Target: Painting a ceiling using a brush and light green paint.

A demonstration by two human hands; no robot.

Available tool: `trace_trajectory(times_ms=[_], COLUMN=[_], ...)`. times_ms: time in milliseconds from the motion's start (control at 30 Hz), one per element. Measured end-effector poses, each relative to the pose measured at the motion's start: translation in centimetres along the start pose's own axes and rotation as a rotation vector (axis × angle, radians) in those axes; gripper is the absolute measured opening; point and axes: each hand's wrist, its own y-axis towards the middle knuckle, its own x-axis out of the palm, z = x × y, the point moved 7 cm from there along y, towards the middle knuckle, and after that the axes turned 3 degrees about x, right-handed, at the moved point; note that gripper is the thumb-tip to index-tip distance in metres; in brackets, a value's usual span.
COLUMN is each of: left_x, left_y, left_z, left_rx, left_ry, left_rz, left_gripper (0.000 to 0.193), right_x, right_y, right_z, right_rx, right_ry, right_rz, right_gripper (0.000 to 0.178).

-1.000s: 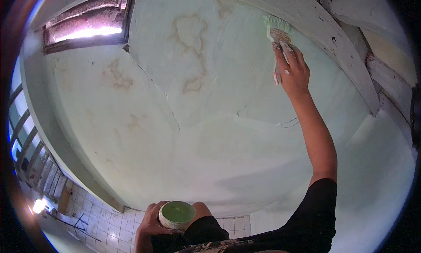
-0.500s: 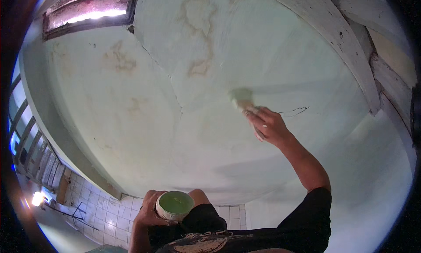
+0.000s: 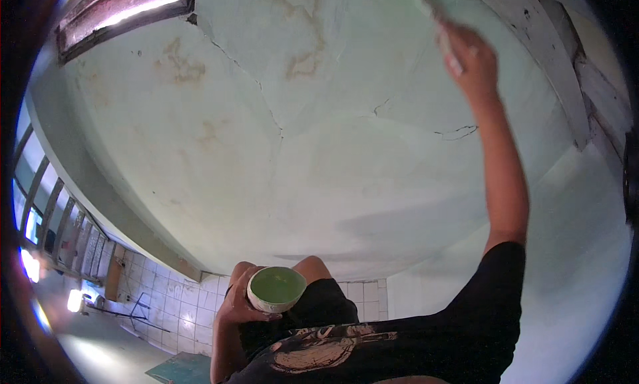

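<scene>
A round white tub (image 3: 266,306) of pale green paint rests near my knees, with my left hand (image 3: 234,309) closed around its side. My raised right hand (image 3: 474,61) grips a paintbrush (image 3: 425,3) against the upper right of the pale green wall (image 3: 326,191). Motion blurs the brush head, and the top edge of the picture may cut part of it. Brown stains (image 3: 183,68) mark the wall's upper left. A long dark crack (image 3: 259,88) runs down its middle, and a shorter crack (image 3: 459,134) lies beside my right forearm.
A dark-framed window opening (image 3: 126,18) is at the upper left. Whitish beams (image 3: 559,71) slant along the upper right. At the left are a slatted railing (image 3: 50,211), a thin black stand (image 3: 136,314) and a bright lamp (image 3: 76,300). White tiles (image 3: 193,311) cover the floor below.
My right hand and the paintbrush have swept up and to the right across the wall, and the arm is straighter. The tub stays in my left hand; the whole view has shifted slightly.
</scene>
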Motion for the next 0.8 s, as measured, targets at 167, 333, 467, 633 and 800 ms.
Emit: trace_trajectory(times_ms=[167,333,467,633,800], left_x=[-2.1,-3.6,-3.4,-2.4,-3.3], left_y=[-1.3,-3.1,-3.3,-2.4,-2.3], left_z=[0.2,-2.4,-2.1,-1.3,-1.8], left_rx=[-0.04,-0.059,-0.047,-0.062,-0.05], left_ry=[0.267,0.246,0.124,0.044,0.172], left_rz=[-0.038,-0.05,0.032,0.016,-0.038], left_gripper=[0.095,0.105,0.095,0.095,0.094], right_x=[4.5,3.9,2.4,-2.8,2.1], right_y=[-9.9,-8.3,2.7,9.1,3.9], right_z=[-11.1,-13.2,-2.5,-1.1,-4.2], right_rx=[0.081,0.033,0.18,0.099,-0.034], right_ry=[0.383,0.714,0.634,0.189,0.045], right_rz=[-0.211,-0.532,-0.328,-0.028,-0.098], right_gripper=[0.042,0.033,0.022,0.026,0.053])
